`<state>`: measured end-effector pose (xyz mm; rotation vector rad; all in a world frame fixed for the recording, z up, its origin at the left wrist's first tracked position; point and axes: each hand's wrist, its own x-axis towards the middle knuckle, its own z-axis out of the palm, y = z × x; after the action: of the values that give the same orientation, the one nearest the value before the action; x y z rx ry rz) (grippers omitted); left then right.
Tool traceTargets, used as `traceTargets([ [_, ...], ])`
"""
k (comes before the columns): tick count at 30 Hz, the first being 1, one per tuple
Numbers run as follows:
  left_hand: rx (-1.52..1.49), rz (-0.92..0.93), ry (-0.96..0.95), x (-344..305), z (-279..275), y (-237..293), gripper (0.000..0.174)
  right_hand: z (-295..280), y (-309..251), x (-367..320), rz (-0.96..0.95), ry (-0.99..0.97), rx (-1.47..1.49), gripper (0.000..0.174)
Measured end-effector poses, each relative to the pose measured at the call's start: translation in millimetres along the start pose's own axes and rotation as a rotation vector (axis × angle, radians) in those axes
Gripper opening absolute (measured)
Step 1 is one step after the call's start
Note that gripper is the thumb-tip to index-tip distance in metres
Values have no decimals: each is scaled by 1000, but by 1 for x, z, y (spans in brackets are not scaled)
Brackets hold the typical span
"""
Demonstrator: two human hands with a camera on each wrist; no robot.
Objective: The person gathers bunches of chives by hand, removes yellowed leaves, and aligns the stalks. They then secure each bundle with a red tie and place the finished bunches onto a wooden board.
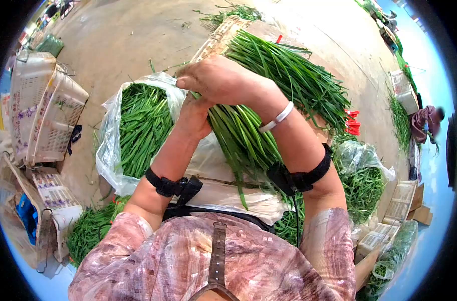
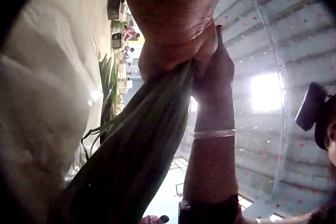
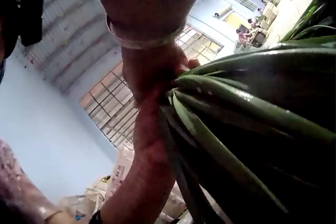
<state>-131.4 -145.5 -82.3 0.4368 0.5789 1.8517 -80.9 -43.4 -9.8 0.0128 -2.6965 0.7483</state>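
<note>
Long flat green leaves, like garlic chives, form a bunch point(image 1: 243, 133) that slants down toward my lap. My left hand point(image 1: 196, 114) grips this bunch near its upper end; in the left wrist view the leaves point(image 2: 142, 134) spread downward out of that hand. My right hand point(image 1: 216, 78) lies across the top of the left hand, right at the bunch's end, and hides much of it. From the right wrist view, the right hand point(image 3: 152, 71) overlaps the left one close to where the leaves point(image 3: 226, 113) gather. I cannot tell whether the right fingers pinch the bunch.
A crate point(image 1: 223, 37) ahead supports a large pile of chives point(image 1: 293, 75), with red ties point(image 1: 352, 123) beside it. Left stands a clear plastic bag of chives point(image 1: 143, 128); another bag point(image 1: 361, 183) sits right. White crates point(image 1: 50, 110) stack at far left. Loose greens point(image 1: 90, 231) lie nearby.
</note>
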Motion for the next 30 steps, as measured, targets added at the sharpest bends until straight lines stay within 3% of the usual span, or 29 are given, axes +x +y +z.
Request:
traceTargets([
  [1,-40,1,19,2,1,0,28,-7,-2,-6,2,7,1,37],
  [3,-47,-14,-55,9,-1,1,23,-32,-3,-29,471,80,559,43],
  [5,-52,-104,-121,8,-3,6,16,-31,23,-54,-22,524,324,48],
  [6,10,-87,-76,9,-8,7,18,-42,26,-77,405,304,457,55],
  [9,153,-35,22,7,-7,8,24,-37,26,-119,426,212,218,62],
  [11,318,56,-29,5,-5,11,21,-26,23,-133,520,162,479,71],
  [13,246,34,-89,9,-6,9,21,15,31,-139,326,210,389,84],
  [15,195,16,-240,9,13,9,22,18,8,-134,292,98,283,94],
  [17,305,59,-270,6,33,16,24,11,3,-141,260,185,230,85],
  [19,277,90,-390,7,43,26,22,-5,3,-165,283,65,499,67],
  [20,253,120,-392,7,51,34,23,-22,-13,-181,389,20,422,48],
  [21,261,210,-418,4,63,43,22,-28,-20,-202,487,-34,361,51],
  [23,-160,208,-412,4,81,50,21,-43,-35,-249,512,4,310,44],
  [24,-174,205,-384,4,84,50,20,-54,-48,-268,546,90,289,39],
  [25,-175,200,-387,8,77,38,20,-69,-60,-286,631,51,285,34],
  [26,96,104,-321,16,59,19,20,-68,-60,-310,635,102,314,30],
  [27,367,8,-252,19,46,1,20,-69,-62,-330,888,112,552,28],
  [29,329,16,-304,6,44,-33,19,-47,-39,-382,977,-48,48,21],
  [30,290,12,-250,1,44,-37,18,-34,-35,-405,1158,-371,-306,22],
])
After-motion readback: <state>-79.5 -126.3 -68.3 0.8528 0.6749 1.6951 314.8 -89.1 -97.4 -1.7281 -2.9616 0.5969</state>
